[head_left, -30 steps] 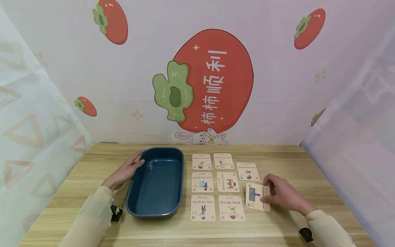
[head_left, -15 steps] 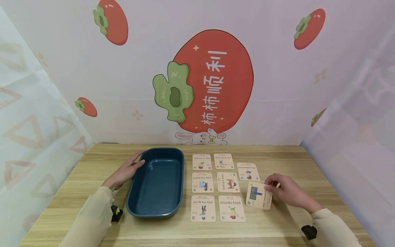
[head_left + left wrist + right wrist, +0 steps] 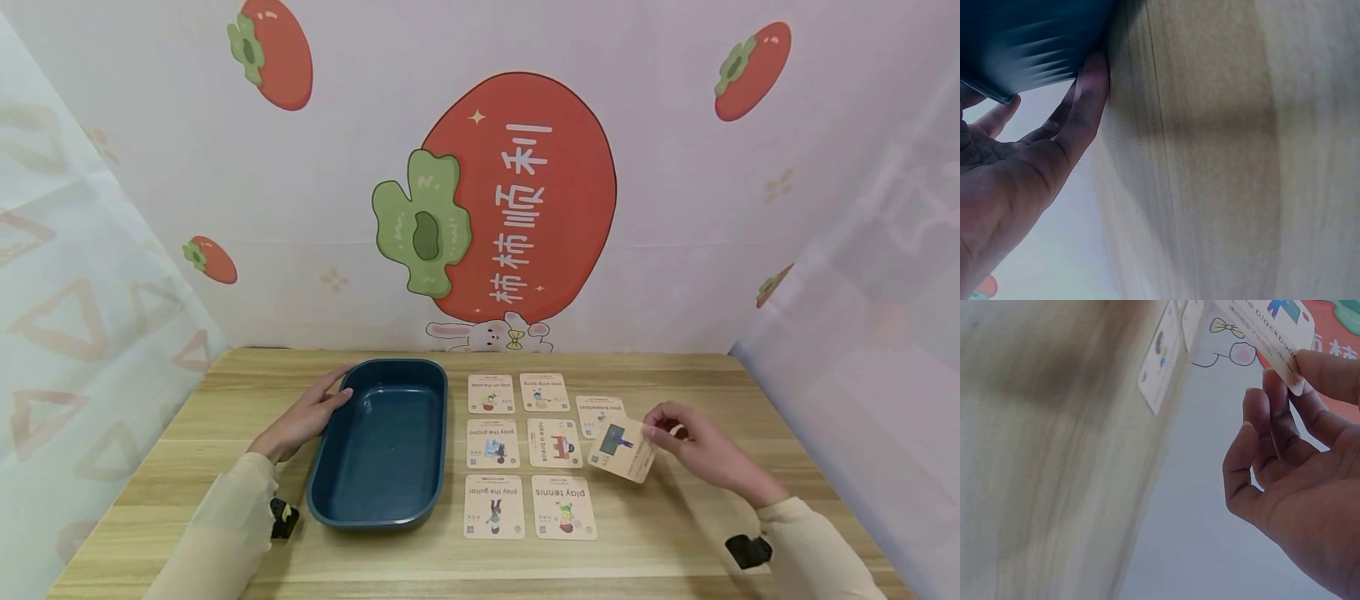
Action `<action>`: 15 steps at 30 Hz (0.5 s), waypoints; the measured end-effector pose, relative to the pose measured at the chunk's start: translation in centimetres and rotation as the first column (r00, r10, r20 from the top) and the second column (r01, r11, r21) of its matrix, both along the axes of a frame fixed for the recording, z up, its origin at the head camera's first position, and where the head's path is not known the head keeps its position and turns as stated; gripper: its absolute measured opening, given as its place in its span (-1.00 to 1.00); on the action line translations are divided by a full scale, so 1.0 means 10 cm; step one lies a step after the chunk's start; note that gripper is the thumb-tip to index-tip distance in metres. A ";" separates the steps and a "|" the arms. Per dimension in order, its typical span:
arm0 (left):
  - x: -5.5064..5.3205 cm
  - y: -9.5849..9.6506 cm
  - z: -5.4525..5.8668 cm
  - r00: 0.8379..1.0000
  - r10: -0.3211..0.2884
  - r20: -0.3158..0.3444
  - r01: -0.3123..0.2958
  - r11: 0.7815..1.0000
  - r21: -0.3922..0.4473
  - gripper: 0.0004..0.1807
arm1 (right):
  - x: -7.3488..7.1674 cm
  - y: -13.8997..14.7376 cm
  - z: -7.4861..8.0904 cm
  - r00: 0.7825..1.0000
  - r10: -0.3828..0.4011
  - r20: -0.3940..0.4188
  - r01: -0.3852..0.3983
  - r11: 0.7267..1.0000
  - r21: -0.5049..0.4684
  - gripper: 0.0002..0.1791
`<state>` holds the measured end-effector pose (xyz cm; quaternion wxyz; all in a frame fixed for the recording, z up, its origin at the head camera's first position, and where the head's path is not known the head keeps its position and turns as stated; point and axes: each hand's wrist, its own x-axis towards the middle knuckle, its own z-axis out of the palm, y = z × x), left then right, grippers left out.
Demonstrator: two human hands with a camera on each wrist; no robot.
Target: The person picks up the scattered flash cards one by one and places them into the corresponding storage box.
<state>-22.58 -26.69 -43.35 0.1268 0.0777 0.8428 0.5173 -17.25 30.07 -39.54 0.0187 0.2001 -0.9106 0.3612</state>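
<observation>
My right hand (image 3: 701,450) pinches one corner of a square picture card (image 3: 619,448) between thumb and fingers. That card shows a blue figure at a board and is tilted up off the table, covering part of the "play basketball" card (image 3: 598,408). In the right wrist view, printed text ending in "blackboa" shows on the held card (image 3: 1275,337), while the other fingers curl loosely below it. My left hand (image 3: 307,417) rests against the left side of a dark blue tray (image 3: 313,475), a fingertip at its rim. In the left wrist view its fingers (image 3: 1088,94) touch the tray's outer wall.
Left of the held card, several picture cards lie flat in rows, among them "play the piano" (image 3: 492,443), "take a break" (image 3: 554,442), "play tennis" (image 3: 564,507) and "play the guitar" (image 3: 493,507). A wooden table (image 3: 525,571) bears everything, with a printed curtain (image 3: 645,275) behind.
My right hand has lifted the blackboard card off the table and carried it slightly away from me and left, over the basketball card's edge. The left hand and tray have stayed put.
</observation>
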 end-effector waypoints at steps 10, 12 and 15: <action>0.00 -0.01 -0.01 1.000 0.003 -0.007 -0.003 1.000 -0.015 -0.31 | -0.06 -0.25 0.16 0.996 -0.065 -0.063 0.062 0.997 -0.040 -0.93; 0.00 -0.01 -0.01 1.000 0.001 -0.006 -0.002 1.000 -0.016 -0.31 | -0.09 -0.31 0.15 0.995 -0.069 -0.072 0.065 0.997 -0.048 -0.92; 0.01 -0.01 -0.01 1.000 0.007 0.001 -0.007 1.000 -0.011 -0.31 | -0.13 -0.40 0.14 0.995 -0.071 -0.068 0.066 0.996 -0.066 -0.92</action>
